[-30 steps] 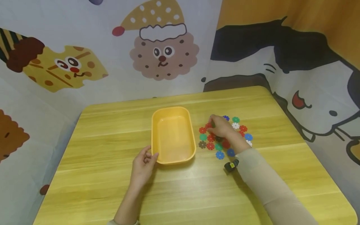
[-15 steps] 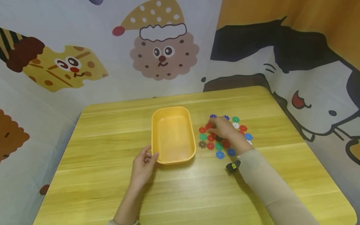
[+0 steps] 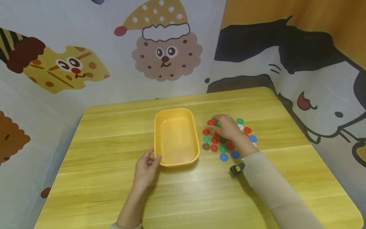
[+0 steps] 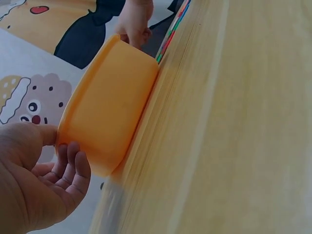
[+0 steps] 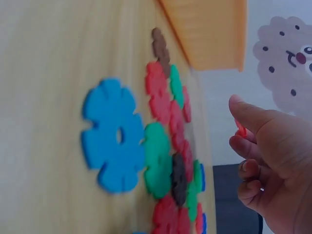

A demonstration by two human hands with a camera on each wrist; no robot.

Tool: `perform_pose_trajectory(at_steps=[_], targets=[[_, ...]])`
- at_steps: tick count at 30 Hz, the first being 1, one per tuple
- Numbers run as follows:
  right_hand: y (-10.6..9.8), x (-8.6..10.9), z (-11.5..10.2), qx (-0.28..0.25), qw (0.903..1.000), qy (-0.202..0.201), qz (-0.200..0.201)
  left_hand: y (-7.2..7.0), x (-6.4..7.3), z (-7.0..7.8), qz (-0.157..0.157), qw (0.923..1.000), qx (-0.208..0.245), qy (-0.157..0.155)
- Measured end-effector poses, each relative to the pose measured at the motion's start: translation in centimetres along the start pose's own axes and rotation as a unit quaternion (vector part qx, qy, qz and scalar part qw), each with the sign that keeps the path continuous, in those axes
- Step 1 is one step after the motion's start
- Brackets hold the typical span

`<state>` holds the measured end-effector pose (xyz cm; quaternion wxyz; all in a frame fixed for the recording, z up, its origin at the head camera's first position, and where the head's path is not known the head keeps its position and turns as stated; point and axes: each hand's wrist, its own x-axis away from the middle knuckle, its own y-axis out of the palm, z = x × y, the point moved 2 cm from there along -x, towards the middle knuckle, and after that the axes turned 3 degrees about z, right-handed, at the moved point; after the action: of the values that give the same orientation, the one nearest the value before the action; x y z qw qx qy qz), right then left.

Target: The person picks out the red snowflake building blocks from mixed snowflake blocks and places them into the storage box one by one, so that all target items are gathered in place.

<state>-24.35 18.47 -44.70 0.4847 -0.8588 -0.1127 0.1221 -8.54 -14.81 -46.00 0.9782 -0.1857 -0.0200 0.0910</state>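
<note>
My left hand (image 3: pixel 145 170) grips the near-left rim of a yellow plastic tray (image 3: pixel 176 165), thumb at the rim and fingers curled outside; the left wrist view shows the same hand (image 4: pixel 44 180) against the tray's wall (image 4: pixel 109 102). Over a spread of flat, notched, flower-shaped plastic discs is my right hand (image 3: pixel 227 128). It pinches a red disc (image 5: pixel 240 129), mostly hidden by thumb and forefinger in the right wrist view. A blue disc (image 5: pixel 114 136), a green disc (image 5: pixel 157 161) and several others lie on the table below. Some discs are hidden under the right hand.
The discs lie to the right of the tray on a wood-grain table (image 3: pixel 108 143). A small black device (image 3: pixel 237 169) sits at the right wrist. A cloth with cartoon figures (image 3: pixel 114 73) hangs behind the table's far edge.
My right hand has moved slightly away toward the far edge, with the red disc now raised off the spread. A green disc shows beside its fingers. The left hand and tray stay put.
</note>
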Motion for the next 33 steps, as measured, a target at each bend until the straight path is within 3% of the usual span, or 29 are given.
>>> perform_pose_trajectory(at_steps=[14,20,33], targets=[[-0.7,-0.9,-3.1,-0.062,0.9951,-0.033,0.07,0.2,0.0,-0.1,-0.005,0.9997,0.022,-0.004],[-0.2,-1.6,-4.9,-0.082,0.993,-0.04,0.075,0.4,0.0,-0.1,-0.001,0.9997,0.024,0.002],[2.1,-3.0,-8.0,-0.101,0.9855,-0.12,0.064,0.4,0.1,-0.2,-0.002,0.9995,0.028,-0.01]])
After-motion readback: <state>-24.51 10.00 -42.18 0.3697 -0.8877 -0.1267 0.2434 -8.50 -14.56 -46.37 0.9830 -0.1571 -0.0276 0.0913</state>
